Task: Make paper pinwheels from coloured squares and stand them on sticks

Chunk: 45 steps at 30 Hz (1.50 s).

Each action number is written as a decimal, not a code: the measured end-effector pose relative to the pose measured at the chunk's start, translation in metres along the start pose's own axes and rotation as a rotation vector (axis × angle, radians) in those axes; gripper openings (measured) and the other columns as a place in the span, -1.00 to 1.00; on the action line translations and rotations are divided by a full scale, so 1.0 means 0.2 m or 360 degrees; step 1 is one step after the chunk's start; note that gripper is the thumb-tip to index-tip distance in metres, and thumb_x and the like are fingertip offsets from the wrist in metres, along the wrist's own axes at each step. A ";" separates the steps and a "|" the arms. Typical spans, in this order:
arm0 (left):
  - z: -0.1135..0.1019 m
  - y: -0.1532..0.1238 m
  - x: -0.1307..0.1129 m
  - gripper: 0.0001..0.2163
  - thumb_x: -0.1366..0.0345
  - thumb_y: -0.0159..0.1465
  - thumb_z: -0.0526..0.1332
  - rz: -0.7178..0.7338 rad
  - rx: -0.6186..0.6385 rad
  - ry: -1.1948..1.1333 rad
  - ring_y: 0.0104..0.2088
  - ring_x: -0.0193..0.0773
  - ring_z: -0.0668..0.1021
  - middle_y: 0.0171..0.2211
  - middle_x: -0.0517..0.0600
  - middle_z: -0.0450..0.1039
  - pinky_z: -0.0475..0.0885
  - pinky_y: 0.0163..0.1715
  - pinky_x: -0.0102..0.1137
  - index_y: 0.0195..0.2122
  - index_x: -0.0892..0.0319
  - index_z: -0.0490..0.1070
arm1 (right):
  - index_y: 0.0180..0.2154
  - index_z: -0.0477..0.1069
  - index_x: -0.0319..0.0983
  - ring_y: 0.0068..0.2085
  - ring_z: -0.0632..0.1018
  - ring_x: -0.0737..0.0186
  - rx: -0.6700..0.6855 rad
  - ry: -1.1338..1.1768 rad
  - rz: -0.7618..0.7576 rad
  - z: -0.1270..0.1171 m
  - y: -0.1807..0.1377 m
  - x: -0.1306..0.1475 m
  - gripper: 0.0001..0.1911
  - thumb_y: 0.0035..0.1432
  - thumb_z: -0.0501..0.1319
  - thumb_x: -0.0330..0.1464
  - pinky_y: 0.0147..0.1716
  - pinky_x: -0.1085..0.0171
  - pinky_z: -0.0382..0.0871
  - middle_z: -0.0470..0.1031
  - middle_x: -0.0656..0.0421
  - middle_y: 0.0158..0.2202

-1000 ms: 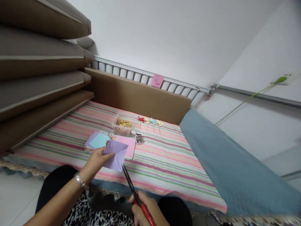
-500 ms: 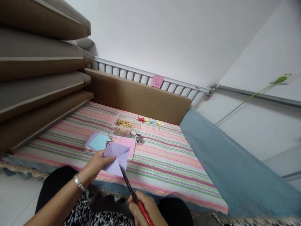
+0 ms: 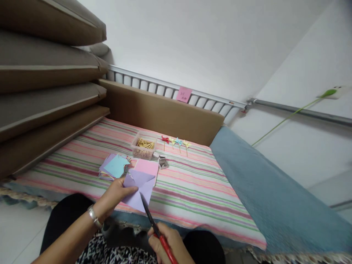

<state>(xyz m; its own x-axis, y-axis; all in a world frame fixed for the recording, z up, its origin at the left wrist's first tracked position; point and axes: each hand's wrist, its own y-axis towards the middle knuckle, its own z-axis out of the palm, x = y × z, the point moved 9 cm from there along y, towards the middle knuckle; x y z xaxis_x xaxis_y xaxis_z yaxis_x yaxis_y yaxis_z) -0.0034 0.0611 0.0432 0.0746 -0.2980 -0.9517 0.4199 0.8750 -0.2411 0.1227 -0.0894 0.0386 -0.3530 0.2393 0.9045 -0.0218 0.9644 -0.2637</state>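
My left hand (image 3: 120,190) pinches the left edge of a purple square of paper (image 3: 143,182), thumb on top. Slits run inward from the paper's corners. Closed around the red handles of a pair of scissors (image 3: 151,219) is my right hand (image 3: 169,242). The dark blades lie at the lower corner of the paper, their tip near its middle. Behind the paper are a pink paper stack (image 3: 147,167) and, to the left, a pile of coloured paper (image 3: 117,166) with a light blue piece on top.
A clear plastic box (image 3: 143,151) holds several thin wooden sticks. Beside it sits a small open box (image 3: 162,162) of tiny metal pieces. Several small paper pinwheels (image 3: 178,141) lie farther back on the striped cloth (image 3: 209,187). Stacked cushions (image 3: 49,80) rise at the left.
My left hand and the purple paper have shifted slightly right and toward me. The scissors stay at the paper's lower corner, with almost no movement of my right hand.
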 end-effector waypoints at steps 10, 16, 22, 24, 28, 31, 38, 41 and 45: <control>0.00 0.00 0.00 -0.73 0.23 -0.19 0.41 -0.0019 -0.0009 0.0029 -0.55 -0.29 0.47 -0.55 -0.04 0.53 0.31 -0.49 -0.44 -0.46 0.26 0.53 | -0.30 0.35 -0.27 -0.66 0.29 0.43 -0.0019 0.0008 0.0014 0.01 0.01 -0.03 -0.61 0.05 0.14 -0.06 -0.68 0.47 0.11 0.18 0.34 -0.69; 0.01 -0.02 -0.01 -0.71 0.21 -0.19 0.40 -0.0022 0.0004 0.0048 -0.54 -0.26 0.49 -0.53 -0.01 0.54 0.33 -0.49 -0.42 -0.45 0.27 0.52 | -0.31 0.35 -0.27 -0.67 0.28 0.44 -0.0012 0.0001 -0.0020 0.01 0.00 -0.01 -0.62 0.07 0.12 -0.06 -0.68 0.47 0.11 0.18 0.34 -0.69; 0.01 -0.02 -0.01 -0.70 0.20 -0.20 0.41 -0.0035 -0.0010 0.0069 -0.53 -0.25 0.49 -0.53 -0.02 0.54 0.35 -0.47 -0.41 -0.45 0.26 0.52 | -0.36 0.34 -0.27 -0.69 0.24 0.47 -0.0026 0.0005 -0.0008 0.02 0.00 0.00 -0.61 0.07 0.12 -0.05 -0.71 0.48 0.07 0.14 0.36 -0.71; 0.01 -0.01 0.00 -0.70 0.21 -0.20 0.41 -0.0044 -0.0024 0.0075 -0.55 -0.26 0.49 -0.53 -0.03 0.53 0.34 -0.48 -0.41 -0.44 0.26 0.52 | -0.37 0.34 -0.27 -0.69 0.25 0.47 -0.0024 0.0004 -0.0020 0.02 0.00 0.00 -0.60 0.07 0.11 -0.04 -0.71 0.48 0.07 0.15 0.35 -0.70; 0.01 0.00 0.00 -0.73 0.24 -0.17 0.39 -0.0020 0.0003 0.0067 -0.56 -0.29 0.48 -0.54 -0.04 0.53 0.33 -0.49 -0.43 -0.44 0.25 0.51 | -0.37 0.34 -0.27 -0.70 0.24 0.48 -0.0041 -0.0025 0.0016 0.01 0.01 -0.01 -0.62 0.07 0.12 -0.05 -0.72 0.49 0.06 0.14 0.36 -0.71; 0.01 0.00 0.00 -0.72 0.23 -0.17 0.39 -0.0005 0.0010 0.0090 -0.55 -0.27 0.49 -0.54 -0.03 0.53 0.34 -0.48 -0.41 -0.43 0.25 0.51 | -0.38 0.34 -0.27 -0.70 0.22 0.48 -0.0060 -0.0033 0.0022 0.01 0.01 -0.02 -0.65 0.08 0.12 -0.08 -0.72 0.49 0.05 0.14 0.36 -0.71; 0.01 0.04 0.01 -0.67 0.21 -0.18 0.39 0.0027 -0.0004 0.0137 -0.57 -0.26 0.48 -0.57 -0.03 0.52 0.32 -0.51 -0.41 -0.38 0.28 0.52 | -0.38 0.37 -0.24 -0.63 0.28 0.43 -0.0063 -0.0193 -0.0008 -0.01 0.02 -0.03 -0.81 0.07 0.14 -0.25 -0.64 0.46 0.13 0.22 0.32 -0.65; -0.03 0.06 0.01 -0.67 0.24 -0.21 0.40 -0.0001 -0.0063 0.0072 -0.59 -0.25 0.48 -0.59 -0.03 0.52 0.32 -0.53 -0.41 -0.40 0.27 0.51 | -0.37 0.41 -0.22 -0.55 0.33 0.38 -0.0128 -0.0375 -0.0043 -0.04 0.03 -0.08 -0.89 -0.02 0.18 -0.36 -0.54 0.43 0.20 0.27 0.29 -0.63; -0.08 0.05 -0.02 -0.69 0.24 -0.21 0.40 -0.0051 -0.0081 0.0020 -0.59 -0.26 0.48 -0.58 -0.04 0.52 0.31 -0.54 -0.43 -0.43 0.26 0.48 | -0.27 0.40 -0.22 -0.56 0.36 0.34 -0.0250 -0.0400 0.0007 -0.12 0.02 -0.21 -0.79 -0.04 0.18 -0.36 -0.53 0.41 0.23 0.29 0.29 -0.64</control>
<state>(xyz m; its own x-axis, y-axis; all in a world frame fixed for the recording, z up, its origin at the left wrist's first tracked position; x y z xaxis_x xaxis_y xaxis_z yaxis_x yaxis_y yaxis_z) -0.0134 0.0768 0.0425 0.0502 -0.3214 -0.9456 0.3755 0.8834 -0.2803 0.1605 -0.0934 0.0088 -0.5738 0.2271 0.7869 0.1186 0.9737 -0.1946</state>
